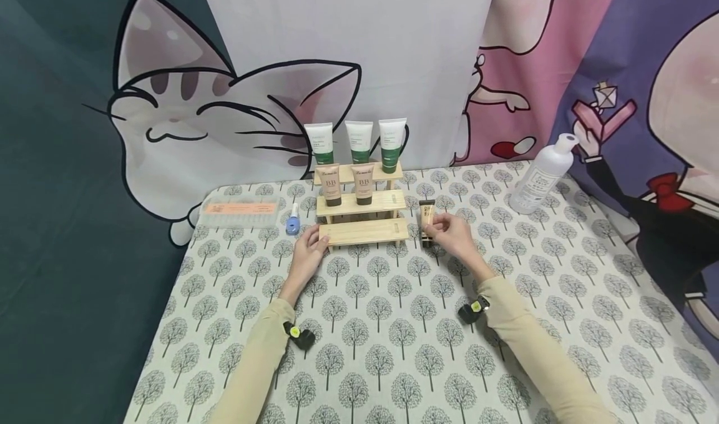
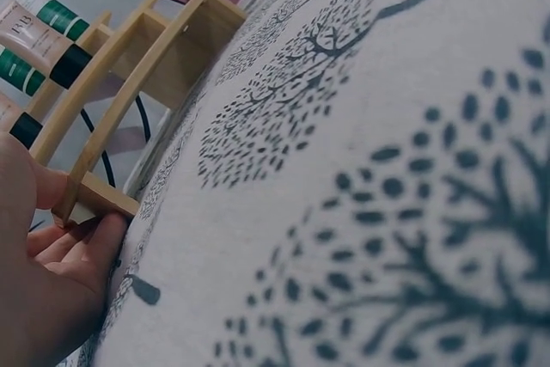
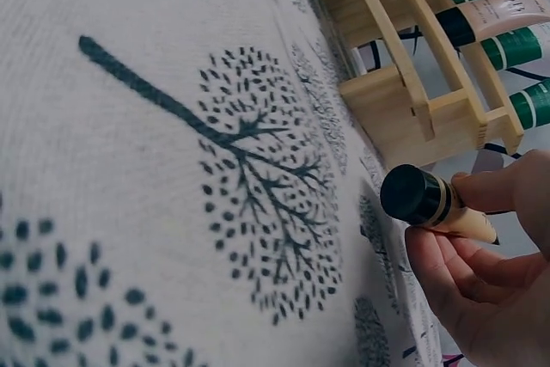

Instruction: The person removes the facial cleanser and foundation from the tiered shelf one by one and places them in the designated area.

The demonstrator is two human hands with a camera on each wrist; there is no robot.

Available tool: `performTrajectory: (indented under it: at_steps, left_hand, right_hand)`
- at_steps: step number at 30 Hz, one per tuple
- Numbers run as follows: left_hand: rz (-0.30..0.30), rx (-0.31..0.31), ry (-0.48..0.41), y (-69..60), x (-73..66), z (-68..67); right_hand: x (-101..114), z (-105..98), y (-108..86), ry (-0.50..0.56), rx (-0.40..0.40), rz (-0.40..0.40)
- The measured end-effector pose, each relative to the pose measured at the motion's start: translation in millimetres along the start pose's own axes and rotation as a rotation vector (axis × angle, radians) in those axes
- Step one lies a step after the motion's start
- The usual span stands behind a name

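A small three-step wooden rack (image 1: 365, 231) stands near the back of the table. Its left end is held by my left hand (image 1: 308, 252), thumb on the lowest step and fingers underneath, as the left wrist view shows. Just right of the rack, my right hand (image 1: 454, 236) pinches a small gold tube (image 1: 427, 215) with a black cap (image 3: 408, 193) between thumb and fingers. Two pink BB cream tubes (image 1: 364, 183) stand on the middle step. White and green tubes (image 1: 391, 143), three in all, stand on the top step. The lowest step bears nothing.
Left of the rack lie a blue and white small bottle (image 1: 293, 221) and a clear plastic box (image 1: 240, 213) with an orange label. A white pump-less bottle (image 1: 542, 177) stands at the back right. Printed cloth (image 1: 382, 349) covers the table; a cartoon curtain (image 1: 348, 37) hangs behind.
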State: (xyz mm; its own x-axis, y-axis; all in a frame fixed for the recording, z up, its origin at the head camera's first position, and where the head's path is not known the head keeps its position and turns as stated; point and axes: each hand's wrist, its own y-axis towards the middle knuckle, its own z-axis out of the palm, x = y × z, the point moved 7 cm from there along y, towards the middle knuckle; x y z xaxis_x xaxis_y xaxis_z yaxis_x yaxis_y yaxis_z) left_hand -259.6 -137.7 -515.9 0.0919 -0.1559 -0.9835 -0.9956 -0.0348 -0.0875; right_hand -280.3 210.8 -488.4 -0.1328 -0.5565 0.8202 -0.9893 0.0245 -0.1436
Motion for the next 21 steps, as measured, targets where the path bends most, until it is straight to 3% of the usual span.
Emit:
performTrajectory:
  at_steps: [5,14,21]
  left_hand:
    - [-0.008,-0.003,0.012,0.1,1.8,-0.1]
    - [0.008,-0.012,0.059,-2.1,0.0,0.9]
    - [0.021,-0.015,0.052,-2.5,-1.3,0.2]
  right_hand:
    - [-0.7,4.8,3.2,-0.043,-0.002,-0.004]
    - [-1.3,8.5,7.3,-0.126,0.005,0.060]
    - [-1.1,3.8,6.9,-0.174,-0.037,0.051]
